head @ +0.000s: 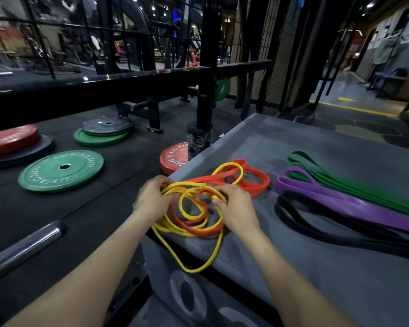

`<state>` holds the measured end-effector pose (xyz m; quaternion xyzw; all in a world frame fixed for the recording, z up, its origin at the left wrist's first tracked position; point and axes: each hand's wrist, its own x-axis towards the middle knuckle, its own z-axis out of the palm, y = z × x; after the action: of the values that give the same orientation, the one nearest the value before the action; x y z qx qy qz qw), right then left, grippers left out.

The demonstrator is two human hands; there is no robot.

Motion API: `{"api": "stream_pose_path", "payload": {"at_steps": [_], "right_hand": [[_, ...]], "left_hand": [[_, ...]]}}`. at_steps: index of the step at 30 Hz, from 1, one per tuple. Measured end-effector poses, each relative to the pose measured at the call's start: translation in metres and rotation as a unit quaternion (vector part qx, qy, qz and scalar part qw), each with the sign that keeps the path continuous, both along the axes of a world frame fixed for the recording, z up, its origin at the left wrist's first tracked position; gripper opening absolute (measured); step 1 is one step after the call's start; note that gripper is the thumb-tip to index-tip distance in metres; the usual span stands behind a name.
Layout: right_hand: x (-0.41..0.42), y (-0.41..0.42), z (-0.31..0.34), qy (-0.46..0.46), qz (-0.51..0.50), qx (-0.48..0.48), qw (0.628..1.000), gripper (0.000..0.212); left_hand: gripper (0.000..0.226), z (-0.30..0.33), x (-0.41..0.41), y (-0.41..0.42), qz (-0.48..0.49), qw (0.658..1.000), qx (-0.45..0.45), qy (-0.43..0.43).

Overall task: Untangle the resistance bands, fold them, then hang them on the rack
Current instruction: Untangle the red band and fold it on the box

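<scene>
Far left on the black rubber floor: a steel barbell sleeve (26,247), a red plate (10,139) stacked on a dark one, a big green plate (61,170), then a grey plate (108,125) on another green one, w/ a black rack frame (204,95) behind. A second red plate (174,160) lies partly tucked under the corner of the grey padded bench (316,267). At that near-left corner sits the tangle: yellow band (191,217) and orange band (250,181) looped thru each other, one yellow loop drooping over the bench edge. Left hand (155,199) grips a bunch of yellow strands, fingers curled round them; right hand (236,206) pinches strands at the mid of the knot, where yellow and orange cross. Further right, apart from the tangle, three bands lie flat side by side: black band (328,234) nearest, purple band (340,198) next, green band (354,182) farthest.
</scene>
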<state>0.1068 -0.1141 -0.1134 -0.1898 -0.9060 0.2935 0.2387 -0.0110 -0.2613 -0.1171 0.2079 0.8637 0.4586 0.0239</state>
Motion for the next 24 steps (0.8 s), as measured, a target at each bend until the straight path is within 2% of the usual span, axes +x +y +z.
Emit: {"api": "stream_pose_path", "payload": {"at_steps": [4,8,11,15,19,24], "right_hand": [[0.001,0.015,-0.001,0.057,-0.104,-0.04,0.992,0.018],[0.002,0.024,-0.002,0.077,-0.133,-0.057,0.986,0.017],[0.001,0.028,-0.002,0.076,-0.133,-0.032,0.988,0.022],[-0.004,0.027,0.001,0.075,-0.093,-0.068,0.991,0.019],[-0.009,0.022,-0.003,0.038,-0.059,-0.089,0.994,0.019],[-0.018,0.023,-0.004,0.042,-0.066,-0.178,0.981,0.021]], "left_hand": [[0.018,0.005,0.008,0.004,-0.041,0.998,0.039,-0.024],[0.027,0.007,0.013,0.01,-0.051,0.998,0.03,-0.008],[0.019,0.005,0.014,0.012,-0.086,0.994,0.043,-0.051],[0.007,-0.004,0.013,0.014,-0.128,0.983,0.037,-0.13],[0.023,-0.001,0.014,0.017,-0.126,0.972,0.082,-0.18],[0.036,0.004,0.023,0.023,-0.183,0.959,0.077,-0.204]]}}
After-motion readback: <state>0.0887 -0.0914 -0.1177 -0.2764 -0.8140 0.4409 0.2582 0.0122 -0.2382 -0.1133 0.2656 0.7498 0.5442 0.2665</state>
